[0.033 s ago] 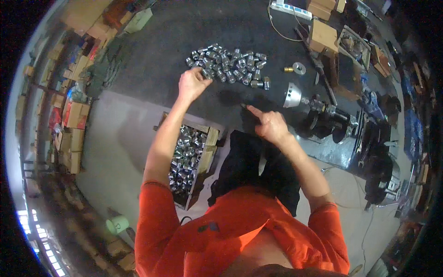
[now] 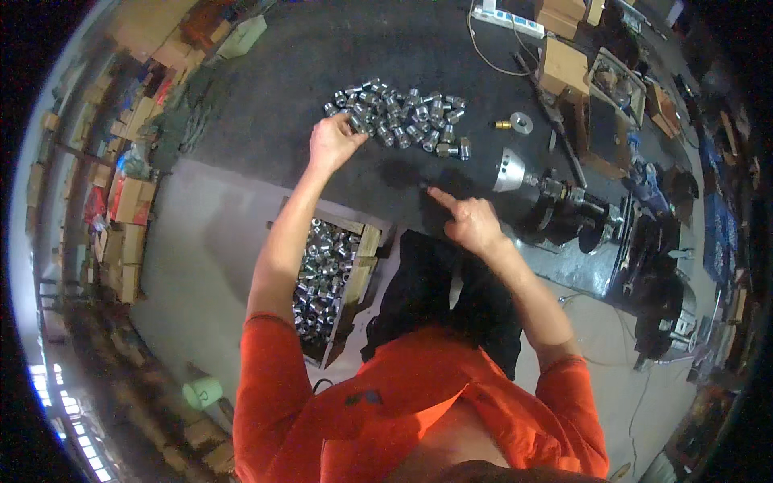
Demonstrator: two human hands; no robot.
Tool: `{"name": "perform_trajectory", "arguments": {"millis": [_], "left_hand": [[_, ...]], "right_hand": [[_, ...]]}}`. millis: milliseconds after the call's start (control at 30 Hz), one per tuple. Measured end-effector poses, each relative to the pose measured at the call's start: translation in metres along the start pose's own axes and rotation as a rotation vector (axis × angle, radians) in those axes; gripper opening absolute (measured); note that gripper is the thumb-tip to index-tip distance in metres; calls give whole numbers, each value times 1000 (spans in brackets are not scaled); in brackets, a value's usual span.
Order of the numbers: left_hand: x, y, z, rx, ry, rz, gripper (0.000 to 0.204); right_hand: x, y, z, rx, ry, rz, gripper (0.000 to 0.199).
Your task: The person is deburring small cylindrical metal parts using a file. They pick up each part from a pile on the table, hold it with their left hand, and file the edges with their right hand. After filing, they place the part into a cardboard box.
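Note:
At the near-left edge of a pile of shiny metal pipe fittings [image 2: 419, 113], my left hand [image 2: 332, 146] is closed, thumb and fingers round one metal pipe fitting [image 2: 358, 125]. My right hand [image 2: 475, 224] is over the near edge of the dark tabletop, right of the pile. Its index finger reaches forward and the other fingers are curled. A small pale thing [image 2: 424, 185] shows at that fingertip, too blurred to name. Below my left forearm stands a wooden crate [image 2: 366, 249] holding many similar fittings [image 2: 326, 278].
To the right lies a machine with a silver cone-shaped head [image 2: 510, 171]. A brass piece [image 2: 502, 125] and a metal ring [image 2: 522, 122] sit beyond it. Cardboard boxes [image 2: 564, 64], a long bar [image 2: 568, 145] and a white power strip [image 2: 509, 18] occupy the far right.
Both hands keep nearly the same places. My right hand has shifted very slightly, and the small thing at its fingertip shows less clearly. The whole view has moved a little.

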State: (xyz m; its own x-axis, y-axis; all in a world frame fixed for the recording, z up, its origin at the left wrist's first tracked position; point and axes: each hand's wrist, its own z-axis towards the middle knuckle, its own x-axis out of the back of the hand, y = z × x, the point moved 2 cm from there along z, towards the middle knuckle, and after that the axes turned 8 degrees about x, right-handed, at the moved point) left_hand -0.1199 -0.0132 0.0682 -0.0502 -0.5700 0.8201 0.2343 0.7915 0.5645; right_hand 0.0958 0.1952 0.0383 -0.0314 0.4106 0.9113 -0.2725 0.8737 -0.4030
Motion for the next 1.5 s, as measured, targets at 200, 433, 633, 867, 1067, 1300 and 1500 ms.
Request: {"name": "perform_trajectory", "arguments": {"millis": [200,433,633,867,1067,1300,1500], "left_hand": [[2,16,70,-25,124,93,41],[-38,49,121,-54,-11,254,47],[-72,70,124,-58,-86,415,49],[-33,47,103,-207,-39,303,51],[53,-3,15,-322,176,122,40],[76,-145,-157,185,-43,-213,29],[26,-205,-197,292,-294,219,29]], "right_hand": [[-21,3,-16,170,265,-113,57],[-19,4,-12,229,217,-106,51],[-22,8,-11,250,189,-81,48],[-23,8,-8,236,211,-46,48],[-16,14,-4,106,213,127,49],[8,-5,12,-197,121,148,40],[10,-2,11,-255,129,-9,21]]}}
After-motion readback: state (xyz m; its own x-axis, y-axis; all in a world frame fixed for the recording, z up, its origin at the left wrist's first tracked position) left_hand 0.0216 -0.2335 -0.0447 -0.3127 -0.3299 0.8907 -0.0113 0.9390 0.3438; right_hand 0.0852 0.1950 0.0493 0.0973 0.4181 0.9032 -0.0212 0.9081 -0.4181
